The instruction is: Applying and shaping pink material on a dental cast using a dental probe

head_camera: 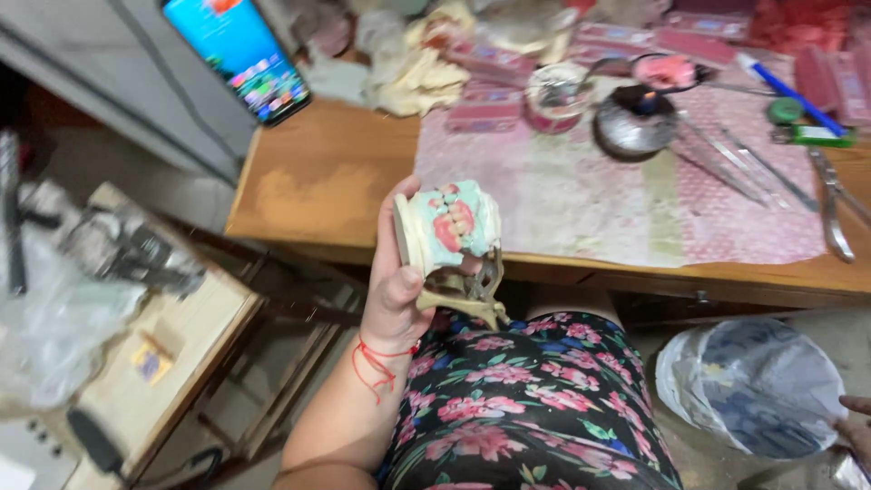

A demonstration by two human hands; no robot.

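Observation:
My left hand [396, 289] is shut on a dental model [451, 229] mounted in a brass-coloured metal articulator [472, 292]. The model has pale plaster blocks with pink wax gums and white teeth. I hold it above my lap, just in front of the wooden table's edge [308, 238]. A red thread is tied around my left wrist. My right hand [856, 419] shows only as fingertips at the lower right frame edge, beside a plastic-lined bin [753, 386]; whether it holds anything is hidden.
On the table lie a pink patterned cloth [581, 195], a small metal burner with a flame [635, 122], metal hand tools [771, 168], a blue pen [789, 91] and pink wax pieces. A smartphone [240, 54] leans at the back left. A wooden bench with clutter [136, 363] stands left.

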